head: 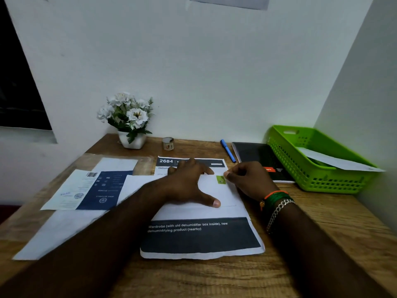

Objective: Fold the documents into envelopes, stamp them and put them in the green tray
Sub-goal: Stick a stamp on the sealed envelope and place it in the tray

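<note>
Paperwork is lying at the left of the wooden tabletop (193, 276): a blue-and-white leaflet (90, 190) overlapping blank white sheets (58, 231), with a pot of white flowers (129, 121) and a small roll of tape (168, 143) sitting behind by the wall. Moving to centre, the left hand (187, 186) is pressing flat, fingers spread wide, onto a white envelope (214, 194) whose long axis is running left to right across a printed document (202, 235). A green stamp (220, 179) is sitting at the envelope's far right corner. Just beside it, the right hand (249, 181) is curling narrow, fingertips pinched together at the stamp's edge; I cannot tell whether they are touching it. Beyond, a blue pen (228, 151) is pointing away toward the wall, next to a black notebook (257, 158). Far right, the green tray (311, 177) is holding another envelope (337, 161), tilted and poking out over its right rim.
</note>
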